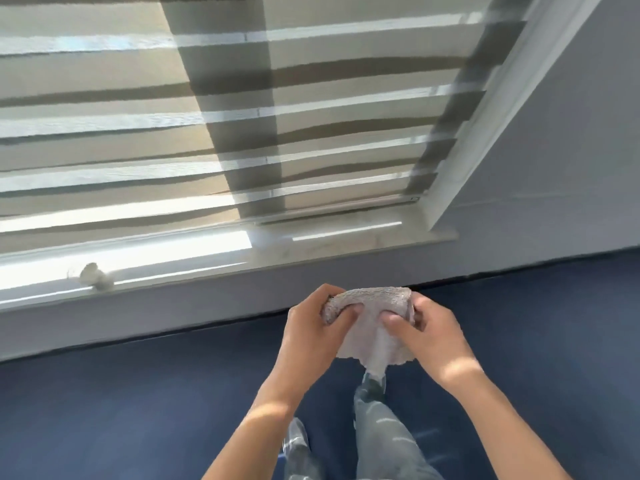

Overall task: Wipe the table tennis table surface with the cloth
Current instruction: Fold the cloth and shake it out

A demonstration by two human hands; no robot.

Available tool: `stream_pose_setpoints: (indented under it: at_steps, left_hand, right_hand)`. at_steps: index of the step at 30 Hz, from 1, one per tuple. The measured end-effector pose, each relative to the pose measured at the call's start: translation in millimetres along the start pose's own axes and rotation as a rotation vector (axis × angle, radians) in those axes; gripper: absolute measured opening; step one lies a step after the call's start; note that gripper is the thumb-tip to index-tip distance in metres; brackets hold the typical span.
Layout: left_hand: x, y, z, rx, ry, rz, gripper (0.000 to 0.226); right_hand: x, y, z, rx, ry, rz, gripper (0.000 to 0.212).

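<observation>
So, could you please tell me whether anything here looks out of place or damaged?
A small crumpled grey wad lies on the windowsill at left, and the cloth has a ragged lower edge.

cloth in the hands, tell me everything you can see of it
The cloth is pale grey-white with a nubbly, terry-like weave and ragged lower edges. It is bunched, folded over at the top, one tail hanging down. The left hand and right hand each pinch it, thumbs in front, holding it in the air above the blue floor.
</observation>
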State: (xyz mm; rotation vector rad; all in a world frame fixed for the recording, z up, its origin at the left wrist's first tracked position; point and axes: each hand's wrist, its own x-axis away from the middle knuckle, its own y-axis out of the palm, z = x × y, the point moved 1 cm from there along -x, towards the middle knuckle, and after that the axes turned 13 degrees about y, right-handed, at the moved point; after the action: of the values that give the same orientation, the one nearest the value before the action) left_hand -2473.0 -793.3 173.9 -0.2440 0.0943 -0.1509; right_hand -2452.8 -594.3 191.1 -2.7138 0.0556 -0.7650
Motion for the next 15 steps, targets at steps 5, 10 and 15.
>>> stream_pose_setpoints:
  at_steps: [5, 10, 15]
  left_hand:
    - [-78, 46, -36, -0.128, -0.064, -0.052, 0.013]
    - [-151, 96, -72, -0.256, -0.168, -0.049, 0.007]
    - [-206, 129, -101, -0.445, -0.197, -0.116, 0.015]
  right_hand:
    - [-76, -44, 18, -0.079, 0.057, 0.124, 0.009]
    - [-176, -100, 41, -0.116, 0.131, 0.208, 0.022]
    - [-299, -128, 57, -0.066, 0.210, 0.174, 0.012]
